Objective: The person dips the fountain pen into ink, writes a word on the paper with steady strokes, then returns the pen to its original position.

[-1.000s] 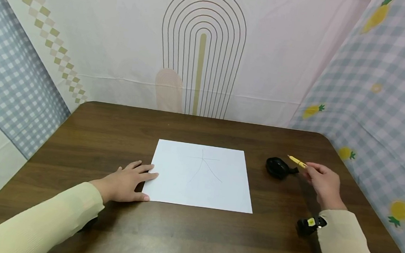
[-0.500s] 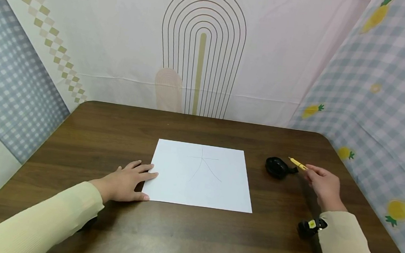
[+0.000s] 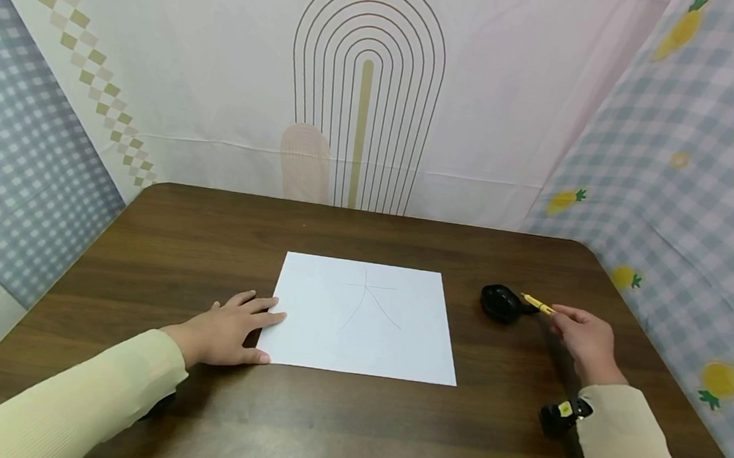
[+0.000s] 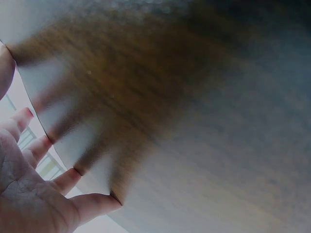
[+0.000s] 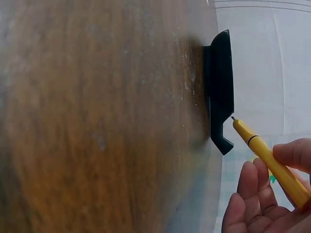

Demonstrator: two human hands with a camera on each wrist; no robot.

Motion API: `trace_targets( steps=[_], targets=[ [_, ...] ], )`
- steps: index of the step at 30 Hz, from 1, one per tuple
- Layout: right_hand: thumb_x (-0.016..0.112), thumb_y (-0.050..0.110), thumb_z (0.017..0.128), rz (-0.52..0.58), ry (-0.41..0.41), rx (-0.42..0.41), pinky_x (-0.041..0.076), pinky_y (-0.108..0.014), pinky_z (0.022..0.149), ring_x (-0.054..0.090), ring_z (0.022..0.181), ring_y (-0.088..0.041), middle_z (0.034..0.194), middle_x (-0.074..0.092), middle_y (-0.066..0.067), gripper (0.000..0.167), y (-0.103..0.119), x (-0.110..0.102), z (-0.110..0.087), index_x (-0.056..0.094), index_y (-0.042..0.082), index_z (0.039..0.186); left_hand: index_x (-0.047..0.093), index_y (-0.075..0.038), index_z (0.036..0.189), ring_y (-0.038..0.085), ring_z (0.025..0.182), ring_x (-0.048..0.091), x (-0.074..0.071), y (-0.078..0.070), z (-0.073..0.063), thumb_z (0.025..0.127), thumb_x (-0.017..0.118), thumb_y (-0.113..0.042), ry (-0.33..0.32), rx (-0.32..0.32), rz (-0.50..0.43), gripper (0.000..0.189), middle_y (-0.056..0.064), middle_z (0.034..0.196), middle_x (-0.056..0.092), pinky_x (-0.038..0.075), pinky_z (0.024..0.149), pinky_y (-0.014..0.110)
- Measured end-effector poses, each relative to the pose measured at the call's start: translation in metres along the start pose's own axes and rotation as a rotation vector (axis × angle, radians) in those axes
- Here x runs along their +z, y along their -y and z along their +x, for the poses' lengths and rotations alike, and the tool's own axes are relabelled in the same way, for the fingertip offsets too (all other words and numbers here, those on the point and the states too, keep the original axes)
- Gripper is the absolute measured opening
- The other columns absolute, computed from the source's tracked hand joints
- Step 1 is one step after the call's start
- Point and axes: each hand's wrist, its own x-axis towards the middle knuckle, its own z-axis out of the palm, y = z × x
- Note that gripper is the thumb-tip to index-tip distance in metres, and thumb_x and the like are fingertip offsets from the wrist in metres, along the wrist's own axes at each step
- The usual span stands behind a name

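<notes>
A white sheet of paper (image 3: 368,351) lies mid-table, with thin crossing and slanting lines drawn on it. My left hand (image 3: 224,333) rests with spread fingers at its left edge, fingertips and thumb on the paper. In the left wrist view those spread fingers (image 4: 97,206) meet the tabletop side. On the right, my right hand (image 3: 585,342) pinches a yellow pen (image 3: 537,304) between thumb and fingers, raised over the table. Its dark tip points left at a small black dish with a short handle (image 3: 499,303). The right wrist view shows the pen (image 5: 272,165) tip right by the dish (image 5: 221,77) near its handle.
The brown wooden table (image 3: 347,433) has rounded far corners. Behind it hangs a white cloth (image 3: 224,60) with arch lines. A blue checked cloth with yellow fruit prints (image 3: 674,214) drapes along the right side, and another checked cloth (image 3: 26,115) hangs left.
The yellow pen has dipped, its tip coming down to the handle side of the black dish, with the right hand sinking slightly. My left hand and the paper stay put.
</notes>
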Motion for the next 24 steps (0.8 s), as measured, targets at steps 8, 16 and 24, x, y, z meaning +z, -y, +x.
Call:
trace_targets(
  steps=[8, 16, 24],
  targets=[
    [0.054, 0.019, 0.097, 0.004, 0.012, 0.022, 0.048, -0.020, 0.062, 0.054, 0.070, 0.001, 0.077, 0.057, 0.017, 0.042, 0.0006, -0.0007, -0.0046, 0.055, -0.007, 0.130, 0.047, -0.018, 0.145, 0.049, 0.138, 0.025, 0.0002, 0.0012, -0.0002, 0.086, 0.067, -0.052, -0.003, -0.003, 0.006, 0.071, 0.011, 0.153, 0.034, 0.028, 0.091, 0.079],
    [0.056, 0.019, 0.095, -0.022, 0.014, 0.019, 0.047, -0.021, 0.062, 0.055, 0.070, 0.001, 0.080, 0.055, 0.016, 0.042, -0.0017, 0.0003, -0.0055, 0.057, -0.008, 0.127, 0.048, -0.018, 0.145, 0.050, 0.137, 0.026, -0.0006, 0.0001, -0.0009, 0.086, 0.067, -0.051, -0.007, -0.002, 0.006, 0.071, 0.012, 0.152, 0.035, 0.029, 0.090, 0.078],
    [0.060, 0.017, 0.093, -0.046, 0.044, 0.009, 0.048, -0.022, 0.062, 0.058, 0.070, -0.001, 0.083, 0.057, 0.011, 0.041, -0.0034, 0.0019, -0.0053, 0.057, -0.010, 0.123, 0.048, -0.018, 0.145, 0.049, 0.138, 0.026, -0.0012, -0.0007, -0.0007, 0.086, 0.068, -0.051, -0.005, -0.004, 0.006, 0.070, 0.011, 0.153, 0.035, 0.028, 0.091, 0.078]
  ],
)
